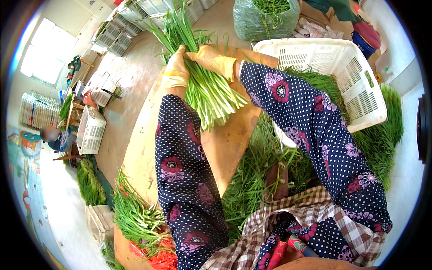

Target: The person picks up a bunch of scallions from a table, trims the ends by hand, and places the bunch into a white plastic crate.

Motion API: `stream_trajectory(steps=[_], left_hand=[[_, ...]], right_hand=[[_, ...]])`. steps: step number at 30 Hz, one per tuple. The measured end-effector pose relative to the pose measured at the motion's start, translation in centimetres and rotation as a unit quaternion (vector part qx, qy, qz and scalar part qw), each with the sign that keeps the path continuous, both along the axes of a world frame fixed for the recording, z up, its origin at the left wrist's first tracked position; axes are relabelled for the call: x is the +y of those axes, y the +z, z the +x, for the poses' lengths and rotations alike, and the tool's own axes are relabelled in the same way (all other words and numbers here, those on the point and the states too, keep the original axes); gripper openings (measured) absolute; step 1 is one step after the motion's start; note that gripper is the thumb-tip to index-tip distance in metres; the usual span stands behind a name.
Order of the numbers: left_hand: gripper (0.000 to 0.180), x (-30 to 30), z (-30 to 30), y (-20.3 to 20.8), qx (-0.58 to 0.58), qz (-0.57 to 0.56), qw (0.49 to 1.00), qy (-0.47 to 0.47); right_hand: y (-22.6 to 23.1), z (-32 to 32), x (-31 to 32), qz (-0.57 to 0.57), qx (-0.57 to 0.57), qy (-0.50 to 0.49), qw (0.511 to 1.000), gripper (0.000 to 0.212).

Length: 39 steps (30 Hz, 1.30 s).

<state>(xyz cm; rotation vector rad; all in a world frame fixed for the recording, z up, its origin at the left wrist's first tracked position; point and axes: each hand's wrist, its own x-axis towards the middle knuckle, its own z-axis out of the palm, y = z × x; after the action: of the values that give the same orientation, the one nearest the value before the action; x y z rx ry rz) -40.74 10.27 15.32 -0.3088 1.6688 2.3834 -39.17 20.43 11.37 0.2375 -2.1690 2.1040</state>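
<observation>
Thick bundle of long green stalks with pale ends [209,90]: it is over the far part of the brown wooden bench [144,130], grasped by both hands. At the bench's near left lies a loose heap of thin green stalks [137,207], with a bright red, stringy tangle [163,260] at its near side. The yellow-gloved left hand [176,66] is on the bundle's left side, its fingers closed round the stalks, their tips partly hidden. The bundle's long axis slants from leafy tops at the far left to pale ends at the near right, so the pale ends lie on the near side of the fingers. Whether those ends touch the bench or hang just above it, I cannot tell. The left forearm reaches almost straight away from the body; its hand stands upright. The yellow-gloved right hand [210,60] grips from the right, just beside the left one and equally close to the bundle, its fingers pointing left across the stalks, the forearm slanting far and left. Farther right stands a white slatted plastic basket [315,47] holding green stalks [326,87].
</observation>
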Motion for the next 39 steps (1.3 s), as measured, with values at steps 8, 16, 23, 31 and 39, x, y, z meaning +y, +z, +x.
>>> stream_trajectory(steps=[8,16,23,31,39], left_hand=[[0.034,0.1,-2.2,-7.5,0.048,-0.096,0.993,0.044],[0.056,-1.6,0.0,-6.3,0.228,-0.227,0.945,0.062],[0.076,-1.4,3.1,-4.0,0.334,-0.387,0.859,-0.006],[0.054,-0.3,3.5,-5.4,0.493,-0.604,0.613,-0.126],[0.044,0.4,2.0,-8.2,0.409,-0.683,0.561,-0.225]], right_hand=[[-3.9,0.2,0.9,0.149,-0.086,-0.089,0.981,0.052],[-3.8,2.0,0.2,0.130,-0.064,-0.115,0.983,0.062],[-5.8,1.4,1.6,-0.007,-0.093,-0.079,0.992,0.055],[-5.5,2.7,3.7,0.149,-0.093,0.024,0.984,0.028],[-4.2,3.4,6.5,0.238,-0.062,0.071,0.967,0.025]])
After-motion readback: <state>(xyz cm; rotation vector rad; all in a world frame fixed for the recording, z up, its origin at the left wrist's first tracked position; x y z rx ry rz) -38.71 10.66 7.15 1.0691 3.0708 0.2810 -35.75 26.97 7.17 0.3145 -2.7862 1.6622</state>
